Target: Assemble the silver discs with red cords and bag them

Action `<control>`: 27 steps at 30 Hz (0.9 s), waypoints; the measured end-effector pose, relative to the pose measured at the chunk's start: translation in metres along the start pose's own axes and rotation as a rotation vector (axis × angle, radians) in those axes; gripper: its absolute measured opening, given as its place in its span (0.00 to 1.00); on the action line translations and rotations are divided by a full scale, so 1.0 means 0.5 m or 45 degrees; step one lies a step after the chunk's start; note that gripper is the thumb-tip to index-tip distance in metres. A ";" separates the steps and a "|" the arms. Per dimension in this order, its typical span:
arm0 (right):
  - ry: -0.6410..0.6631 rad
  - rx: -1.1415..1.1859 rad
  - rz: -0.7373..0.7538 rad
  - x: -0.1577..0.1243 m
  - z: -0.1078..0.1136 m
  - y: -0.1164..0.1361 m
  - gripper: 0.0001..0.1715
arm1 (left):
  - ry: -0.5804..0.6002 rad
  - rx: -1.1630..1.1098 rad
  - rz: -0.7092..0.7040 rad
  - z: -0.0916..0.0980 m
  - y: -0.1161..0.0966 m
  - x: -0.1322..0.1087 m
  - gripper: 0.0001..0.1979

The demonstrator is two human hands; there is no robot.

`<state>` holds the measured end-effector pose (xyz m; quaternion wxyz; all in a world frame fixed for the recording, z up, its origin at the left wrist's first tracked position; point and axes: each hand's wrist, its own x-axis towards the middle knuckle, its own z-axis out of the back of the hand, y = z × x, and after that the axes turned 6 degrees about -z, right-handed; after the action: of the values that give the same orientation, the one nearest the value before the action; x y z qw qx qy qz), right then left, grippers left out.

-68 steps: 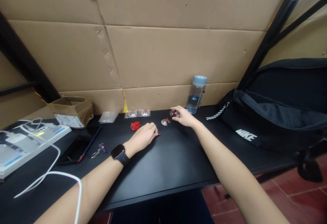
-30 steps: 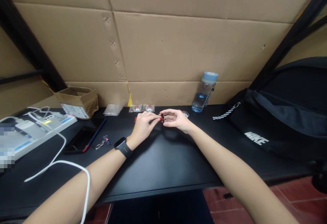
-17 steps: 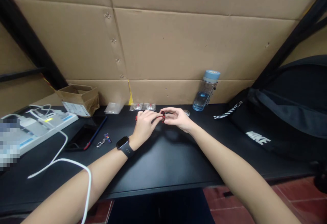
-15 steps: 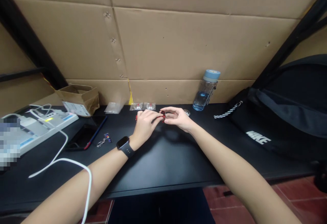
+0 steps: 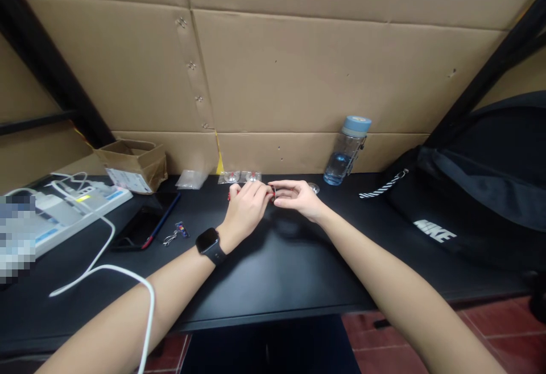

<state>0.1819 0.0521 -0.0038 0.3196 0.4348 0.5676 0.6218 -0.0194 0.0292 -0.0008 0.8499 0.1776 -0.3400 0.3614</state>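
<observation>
My left hand (image 5: 248,206), with a dark watch on its wrist, is closed on a small red item (image 5: 271,194) above the black table (image 5: 273,283). The fingers of my right hand (image 5: 298,199) curve around the item's other side, where a thin pale rim shows. Most of the item is hidden by my fingers. Behind my left hand lie clear packets (image 5: 231,177) with round silvery pieces and red centres. A round clear piece (image 5: 314,188) lies just behind my right hand.
A water bottle (image 5: 346,151) stands at the back right, beside a black bag (image 5: 464,192). On the left are a cardboard box (image 5: 147,163), a power strip (image 5: 106,199), a phone (image 5: 147,223), a keychain (image 5: 176,234), a plastic bag (image 5: 191,179) and a white cable (image 5: 123,270).
My left fingers have shifted slightly and now cover more of the red item. The dark round part between my hands shows less. The whole view has moved a little.
</observation>
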 end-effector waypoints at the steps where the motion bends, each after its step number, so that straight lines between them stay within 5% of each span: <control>1: -0.012 -0.007 0.003 0.000 -0.001 0.000 0.35 | 0.002 0.007 -0.003 0.001 -0.001 0.000 0.12; 27: -0.206 -0.267 0.161 0.001 -0.033 0.001 0.24 | -0.005 -0.366 0.194 -0.005 0.015 -0.002 0.05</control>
<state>0.1670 0.0457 -0.0028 0.3680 0.4827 0.4435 0.6595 -0.0242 0.0350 -0.0027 0.8359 0.0286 -0.4023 0.3722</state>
